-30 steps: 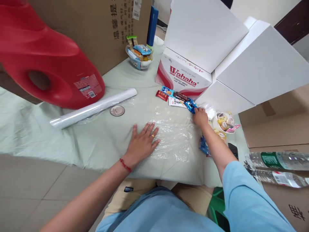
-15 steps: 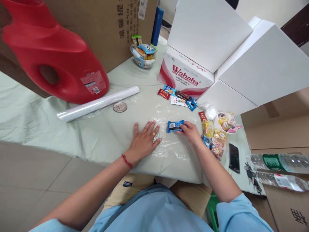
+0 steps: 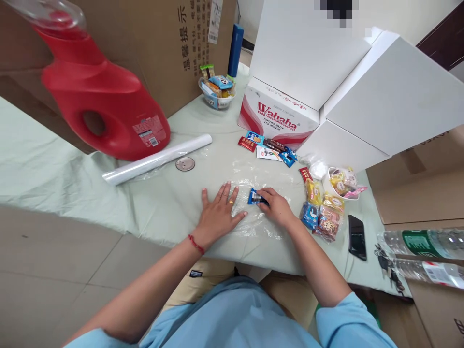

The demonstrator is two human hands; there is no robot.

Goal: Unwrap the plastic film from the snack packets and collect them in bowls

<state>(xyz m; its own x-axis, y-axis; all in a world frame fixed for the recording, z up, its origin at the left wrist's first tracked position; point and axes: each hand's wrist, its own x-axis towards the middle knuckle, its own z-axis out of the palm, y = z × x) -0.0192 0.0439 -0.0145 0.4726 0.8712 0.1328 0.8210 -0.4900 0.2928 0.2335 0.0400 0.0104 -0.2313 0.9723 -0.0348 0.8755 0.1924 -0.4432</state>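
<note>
A sheet of clear plastic wrap (image 3: 242,175) lies spread on the cloth-covered table. My left hand (image 3: 219,212) rests flat on its left part, fingers spread, holding nothing. In my right hand (image 3: 274,207) is a small blue snack packet (image 3: 253,196), gripped at its right end and lying on the wrap; the fingers hide part of it. To the right of that hand lie a blue packet (image 3: 310,214), a yellow packet (image 3: 313,192) and a brown-pink packet (image 3: 328,222). Beyond the wrap sits a group of bars, among them a red packet (image 3: 247,143) and a white packet (image 3: 268,153).
A roll of plastic wrap (image 3: 159,158), a round metal lid (image 3: 185,164) and a red detergent jug (image 3: 108,106) stand or lie left. Behind are a snack bowl (image 3: 217,101) and a Wahaba-style printed carton (image 3: 279,116). A white cup (image 3: 331,186), phone (image 3: 357,237) and bottles (image 3: 424,244) are right.
My right hand has brought the blue packet slightly left and down onto the wrap, its fingers now covering more of it. The left hand stays flat. The camera view has shifted a little.
</note>
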